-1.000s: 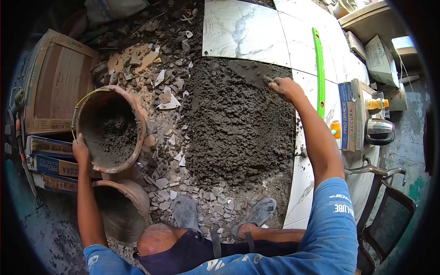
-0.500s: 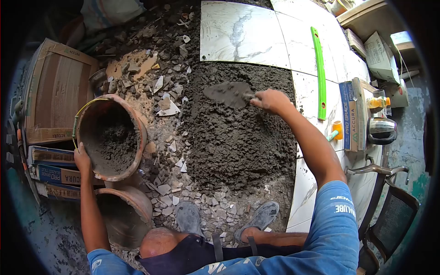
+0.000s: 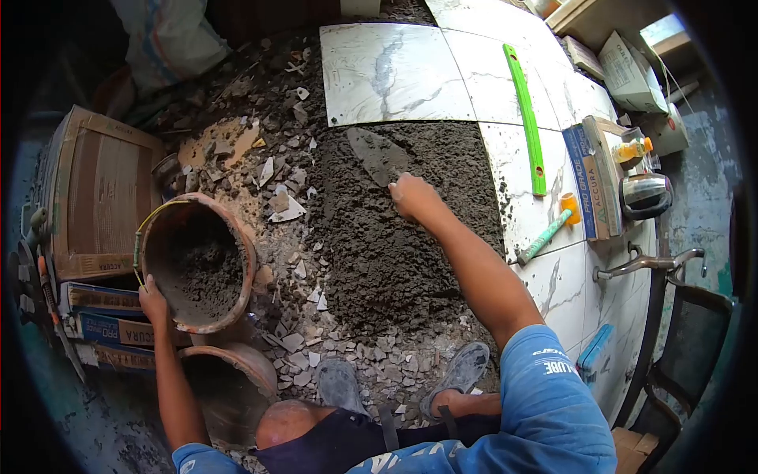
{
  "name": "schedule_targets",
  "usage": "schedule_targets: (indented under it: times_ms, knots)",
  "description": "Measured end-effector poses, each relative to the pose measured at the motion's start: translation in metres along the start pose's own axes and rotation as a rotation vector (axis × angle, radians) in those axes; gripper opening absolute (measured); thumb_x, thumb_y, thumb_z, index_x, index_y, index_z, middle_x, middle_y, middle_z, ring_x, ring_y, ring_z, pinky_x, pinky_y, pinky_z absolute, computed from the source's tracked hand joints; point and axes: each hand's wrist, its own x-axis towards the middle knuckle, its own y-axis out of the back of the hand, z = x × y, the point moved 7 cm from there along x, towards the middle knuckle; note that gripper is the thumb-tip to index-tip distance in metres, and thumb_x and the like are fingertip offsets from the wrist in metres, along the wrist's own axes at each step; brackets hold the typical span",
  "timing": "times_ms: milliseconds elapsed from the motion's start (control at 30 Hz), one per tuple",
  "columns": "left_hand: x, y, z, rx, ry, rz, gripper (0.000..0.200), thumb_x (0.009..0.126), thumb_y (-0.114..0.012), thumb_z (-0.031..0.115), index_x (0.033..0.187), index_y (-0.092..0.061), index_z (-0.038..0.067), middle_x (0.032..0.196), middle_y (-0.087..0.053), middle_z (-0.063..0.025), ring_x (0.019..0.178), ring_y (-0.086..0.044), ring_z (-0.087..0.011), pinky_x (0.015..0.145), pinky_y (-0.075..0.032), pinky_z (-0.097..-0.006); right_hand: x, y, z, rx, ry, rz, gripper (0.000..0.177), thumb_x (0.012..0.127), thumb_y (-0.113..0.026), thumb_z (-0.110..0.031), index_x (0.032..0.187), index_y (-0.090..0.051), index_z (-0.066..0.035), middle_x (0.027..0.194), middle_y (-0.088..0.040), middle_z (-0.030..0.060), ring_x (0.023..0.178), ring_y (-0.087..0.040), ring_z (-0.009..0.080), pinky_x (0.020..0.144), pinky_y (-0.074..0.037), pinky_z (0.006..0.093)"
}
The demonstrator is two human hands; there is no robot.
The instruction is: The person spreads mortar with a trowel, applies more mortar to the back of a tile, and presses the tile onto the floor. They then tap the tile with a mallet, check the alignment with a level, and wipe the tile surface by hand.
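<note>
My right hand [image 3: 416, 199] is closed round the handle of a trowel [image 3: 377, 155], whose grey, mortar-smeared blade lies over the far left part of a bed of dark wet mortar [image 3: 395, 253]. Just beyond the blade is the near edge of a white marbled tile [image 3: 395, 75]. On the left, my left hand [image 3: 153, 300] grips the rim of a tilted bucket [image 3: 246, 261] near its yellow handle. Mortar [image 3: 207, 272] lies inside the bucket. My left fingers are partly hidden by the rim.
A second bucket [image 3: 257, 365] stands nearer me. Tile boxes [image 3: 106, 197] are stacked at left. Broken tile rubble [image 3: 296, 347] covers the ground round my feet. On the laid tiles at right rest a green level [image 3: 527, 118], a mallet [image 3: 546, 235] and a box [image 3: 588, 182].
The trowel has moved left and toward the tile's edge, its blade now pointing away from me. My left hand stays on the bucket. The whole view has shifted slightly.
</note>
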Motion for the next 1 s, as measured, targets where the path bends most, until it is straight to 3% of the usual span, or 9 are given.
schedule_targets:
  times_ms: [267, 300, 467, 533, 667, 733, 833, 933, 1000]
  knots:
    - [0.002, -0.001, 0.0, 0.014, 0.001, 0.022, 0.054, 0.098, -0.048, 0.043, 0.104, -0.056, -0.011, 0.093, -0.062, -0.0251, 0.085, -0.059, -0.0386, 0.079, -0.044, -0.0441, 0.008, 0.043, 0.146, -0.038, -0.211, 0.094, 0.045, 0.099, -0.043, -0.034, 0.106, -0.065, 0.004, 0.112, -0.062, 0.0285, 0.103, -0.061, 0.0441, 0.088, -0.05, 0.0487]
    - [0.002, 0.001, 0.002, 0.06, -0.034, 0.044, 0.055, 0.098, -0.049, 0.044, 0.103, -0.056, -0.01, 0.093, -0.062, -0.0252, 0.084, -0.058, -0.0395, 0.08, -0.044, -0.0446, 0.002, 0.048, 0.146, -0.173, -0.13, 0.074, 0.043, 0.099, -0.042, -0.032, 0.106, -0.065, 0.004, 0.113, -0.062, 0.027, 0.103, -0.061, 0.0444, 0.087, -0.051, 0.0489]
    - [0.004, -0.002, 0.002, 0.005, -0.046, 0.002, 0.055, 0.097, -0.05, 0.045, 0.102, -0.057, -0.01, 0.093, -0.063, -0.024, 0.085, -0.059, -0.0375, 0.08, -0.044, -0.0442, -0.014, 0.046, 0.087, 0.074, -0.117, 0.106, 0.04, 0.098, -0.042, -0.029, 0.106, -0.065, 0.004, 0.112, -0.063, 0.0272, 0.102, -0.061, 0.044, 0.087, -0.051, 0.0489]
    - [0.0, -0.001, 0.005, -0.052, 0.023, -0.025, 0.055, 0.097, -0.049, 0.044, 0.106, -0.058, -0.009, 0.097, -0.064, -0.0239, 0.089, -0.061, -0.0391, 0.081, -0.045, -0.0444, 0.019, 0.013, 0.077, -0.042, -0.077, 0.048, 0.038, 0.098, -0.045, -0.028, 0.106, -0.065, 0.003, 0.112, -0.063, 0.0268, 0.103, -0.062, 0.0429, 0.088, -0.051, 0.0494]
    - [-0.001, 0.002, 0.009, -0.035, 0.019, 0.014, 0.053, 0.097, -0.05, 0.042, 0.106, -0.058, -0.01, 0.096, -0.065, -0.0217, 0.088, -0.062, -0.0349, 0.08, -0.045, -0.0427, -0.003, 0.041, 0.125, 0.126, -0.338, 0.167, 0.036, 0.096, -0.051, -0.029, 0.109, -0.066, 0.001, 0.113, -0.065, 0.0237, 0.106, -0.062, 0.0398, 0.09, -0.051, 0.0464]
    - [0.003, 0.001, 0.005, -0.008, -0.041, 0.009, 0.053, 0.098, -0.05, 0.043, 0.107, -0.058, -0.009, 0.095, -0.064, -0.0216, 0.088, -0.062, -0.0335, 0.079, -0.046, -0.042, 0.031, 0.026, 0.181, 0.075, -0.32, 0.159, 0.034, 0.094, -0.052, -0.025, 0.109, -0.066, 0.001, 0.115, -0.064, 0.0234, 0.108, -0.062, 0.0394, 0.091, -0.051, 0.0465]
    - [-0.003, 0.001, 0.009, -0.077, -0.003, 0.004, 0.054, 0.097, -0.051, 0.044, 0.107, -0.058, -0.009, 0.094, -0.064, -0.0223, 0.087, -0.061, -0.035, 0.079, -0.046, -0.0426, -0.007, 0.053, 0.167, 0.157, -0.384, 0.223, 0.03, 0.09, -0.054, -0.019, 0.109, -0.067, 0.001, 0.117, -0.063, 0.0226, 0.109, -0.062, 0.0387, 0.09, -0.051, 0.0452]
    - [-0.003, 0.002, 0.008, -0.079, 0.032, -0.028, 0.055, 0.096, -0.052, 0.045, 0.106, -0.058, -0.009, 0.094, -0.064, -0.0231, 0.086, -0.061, -0.035, 0.078, -0.045, -0.0427, 0.03, 0.03, 0.197, 0.01, -0.293, 0.159, 0.03, 0.083, -0.058, -0.013, 0.108, -0.068, 0.001, 0.117, -0.064, 0.0222, 0.109, -0.062, 0.0382, 0.088, -0.052, 0.0434]
    - [0.006, -0.001, -0.001, -0.027, -0.004, 0.012, 0.055, 0.096, -0.053, 0.046, 0.103, -0.058, -0.009, 0.091, -0.063, -0.0225, 0.084, -0.06, -0.0342, 0.078, -0.045, -0.0424, 0.026, 0.038, 0.202, 0.021, -0.38, 0.168, 0.031, 0.077, -0.062, -0.009, 0.107, -0.068, 0.0, 0.111, -0.066, 0.0223, 0.102, -0.065, 0.0374, 0.085, -0.054, 0.0419]
